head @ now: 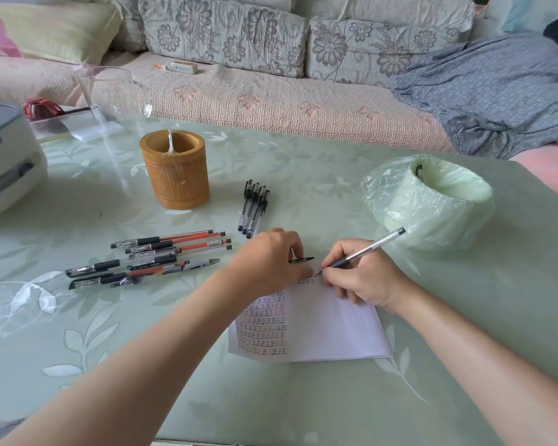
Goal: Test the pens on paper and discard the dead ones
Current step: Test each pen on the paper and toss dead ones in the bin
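Green floral tabletop (303, 407), paper (335, 329) nearest. Right hand (361, 278) fingers grip the pen (368, 247), tip on the sheet. At its 9 o'clock, the left hand (268, 262) pinches what looks like a black cap (302, 260). Probably best to use light, steady strokes on blank space. Lined bin (432, 201) sits at 1 o'clock.

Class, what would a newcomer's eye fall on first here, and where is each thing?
The right hand writes with a pen on the paper at centre, part-covered in test marks; the left hand beside it pinches a pen cap. Loose pens lie left, a bag-lined bin right.
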